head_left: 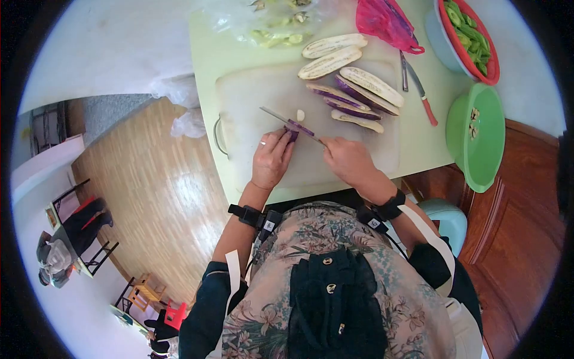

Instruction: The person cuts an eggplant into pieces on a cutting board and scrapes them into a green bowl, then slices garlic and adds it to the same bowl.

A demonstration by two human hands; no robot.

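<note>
My left hand [272, 157], with a ring on one finger, is closed on a purple eggplant piece [292, 135] on the white cutting board [251, 99]. The handle of a knife [274, 113] is in my closed right hand [351, 160]. Its blade slants up and left across the board, right beside the eggplant piece. A purple-skinned strip lies along the blade. Just beyond it sits a small pale piece [301, 114]. Several long eggplant slices [372, 87] with pale flesh and purple skin lie at the board's far right and past its back edge.
Right of the board lies a red-handled knife [427, 107]. A pink plastic bag [385, 23] and a clear bag [281, 21] are at the back. A red colander [492, 66] holds green peppers, and a green basin [487, 152] holds small scraps at the right edge.
</note>
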